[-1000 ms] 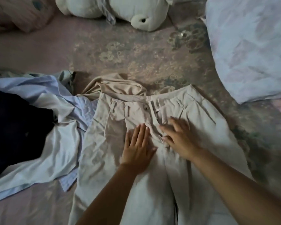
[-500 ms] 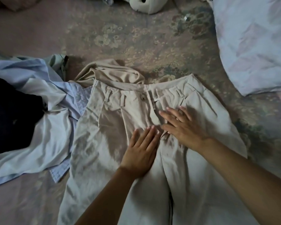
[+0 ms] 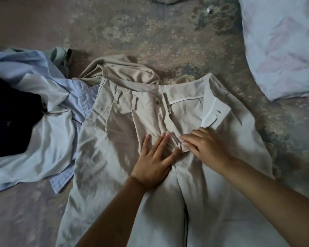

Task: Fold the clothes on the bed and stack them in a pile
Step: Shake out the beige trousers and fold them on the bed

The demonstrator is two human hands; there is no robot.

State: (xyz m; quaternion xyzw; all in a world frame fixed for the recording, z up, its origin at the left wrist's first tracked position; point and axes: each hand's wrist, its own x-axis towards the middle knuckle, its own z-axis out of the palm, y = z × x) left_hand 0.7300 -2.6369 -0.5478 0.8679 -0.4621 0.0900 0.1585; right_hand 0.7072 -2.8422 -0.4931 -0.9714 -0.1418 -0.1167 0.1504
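Head view shows beige cotton trousers (image 3: 132, 139) spread front-up across the middle of the floral bedspread (image 3: 168, 41), legs running to its near edge. Left hand (image 3: 154, 158) lies flat, fingers straight, pressing the crotch seam. Right hand (image 3: 206, 147) rests just beside it with fingers lightly bent at the fly's base; whether it pinches cloth I cannot tell. The waistband flap is turned back. Flattening that flap and smoothing outward before folding leg onto leg should keep creases out.

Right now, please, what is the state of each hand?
Left hand: open, fingers flat on the beige trousers.
Right hand: fingers curled at the fly; whether they pinch the cloth cannot be told.
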